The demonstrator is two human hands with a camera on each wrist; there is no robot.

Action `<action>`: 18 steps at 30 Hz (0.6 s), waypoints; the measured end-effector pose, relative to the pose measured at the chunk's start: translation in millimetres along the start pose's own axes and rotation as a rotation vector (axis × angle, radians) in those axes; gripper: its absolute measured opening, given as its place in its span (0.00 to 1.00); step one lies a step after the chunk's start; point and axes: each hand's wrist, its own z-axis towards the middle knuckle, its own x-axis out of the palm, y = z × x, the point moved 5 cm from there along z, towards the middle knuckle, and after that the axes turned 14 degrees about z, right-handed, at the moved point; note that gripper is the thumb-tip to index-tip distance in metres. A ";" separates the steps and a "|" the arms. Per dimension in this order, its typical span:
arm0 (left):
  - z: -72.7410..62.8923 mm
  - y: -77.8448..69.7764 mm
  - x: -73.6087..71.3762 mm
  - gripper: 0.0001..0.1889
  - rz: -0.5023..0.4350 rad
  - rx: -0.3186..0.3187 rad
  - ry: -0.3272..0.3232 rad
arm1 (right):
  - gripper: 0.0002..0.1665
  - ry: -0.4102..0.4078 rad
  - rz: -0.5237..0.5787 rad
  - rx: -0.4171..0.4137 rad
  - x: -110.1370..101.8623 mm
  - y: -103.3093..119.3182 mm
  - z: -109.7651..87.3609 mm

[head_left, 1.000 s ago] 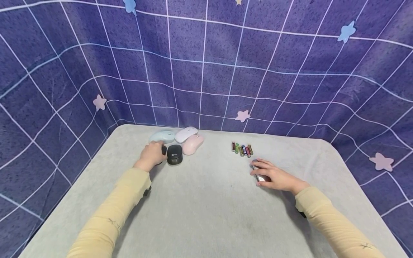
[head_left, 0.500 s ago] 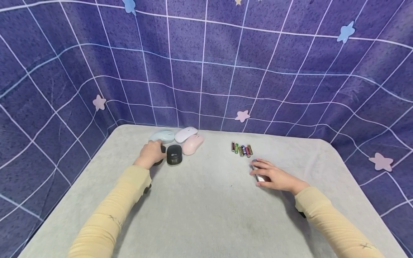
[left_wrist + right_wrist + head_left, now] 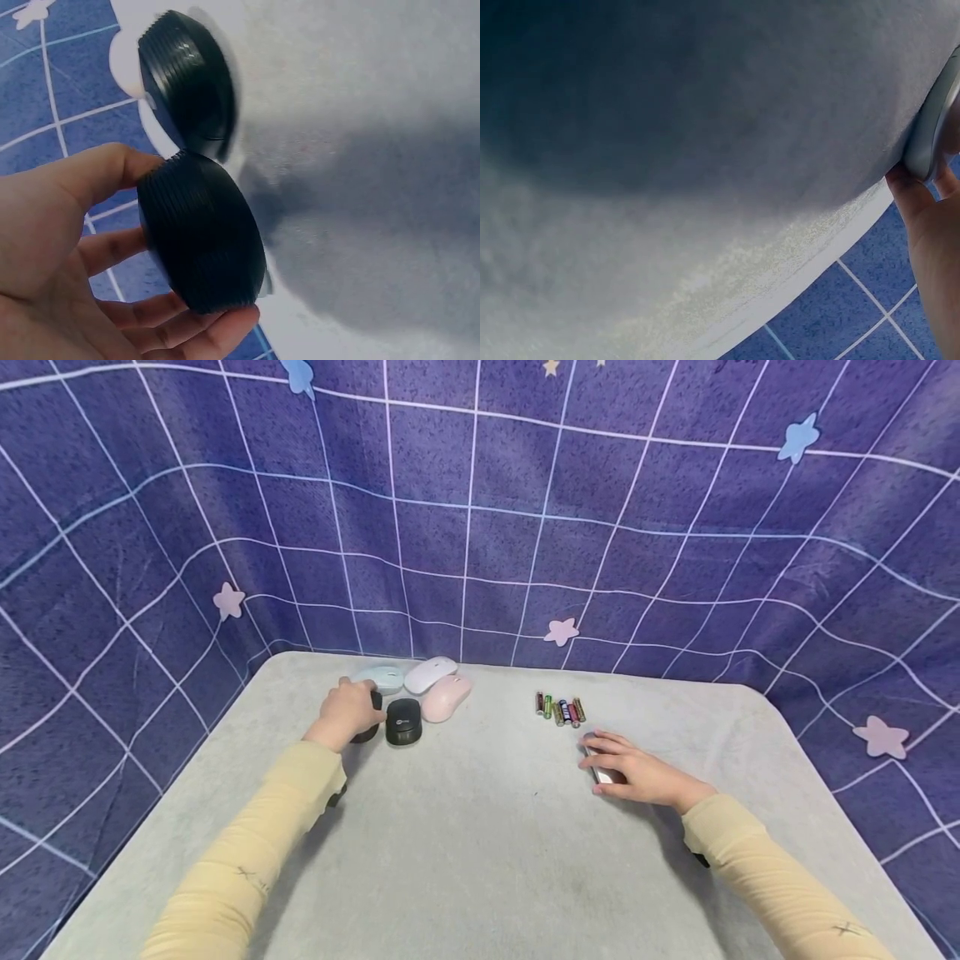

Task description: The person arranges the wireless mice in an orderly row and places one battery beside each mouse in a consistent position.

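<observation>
At the back left of the table my left hand (image 3: pixel 347 713) holds a black mouse (image 3: pixel 367 732) along its sides, thumb on the right. The left wrist view shows the ribbed side of this mouse (image 3: pixel 202 232), fingers curled round it. A second black mouse (image 3: pixel 404 722) with a small logo stands just right of it, near the thumb. My right hand (image 3: pixel 633 770) rests over a grey, silvery mouse (image 3: pixel 602 772) on the table, its fingers spread and bent over it. In the right wrist view thumb and fingers hold the sides of this mouse (image 3: pixel 931 124), partly cut off by the frame.
Behind the left hand lie a light blue mouse (image 3: pixel 387 679), a white mouse (image 3: pixel 431 675) and a pink mouse (image 3: pixel 447 697), close together. Several small batteries (image 3: pixel 560 709) lie in a row beyond the right hand. A purple-blue grid curtain (image 3: pixel 480 527) rises behind the pale table (image 3: pixel 480 860).
My left hand has shifted slightly left and away, covering more of the light blue mouse. More of the held black mouse shows beside the thumb. The right hand has stayed in place.
</observation>
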 end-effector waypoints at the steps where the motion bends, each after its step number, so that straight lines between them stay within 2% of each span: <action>1: -0.8 -1.0 -1.9 0.32 -0.001 0.001 -0.007 | 0.22 -0.001 -0.001 -0.001 0.3 -0.4 -0.2; 5: -2.7 -5.9 -8.9 0.33 0.003 0.006 -0.027 | 0.22 -0.006 0.001 -0.006 0.1 -0.2 0.1; 13: -6.1 -18.1 -19.4 0.34 0.005 0.028 -0.026 | 0.17 -0.011 0.011 -0.028 -1.2 2.0 4.1; 18: -9.7 -30.1 -25.0 0.33 0.009 0.065 -0.038 | 0.15 -0.005 -0.012 -0.021 -2.0 4.5 9.4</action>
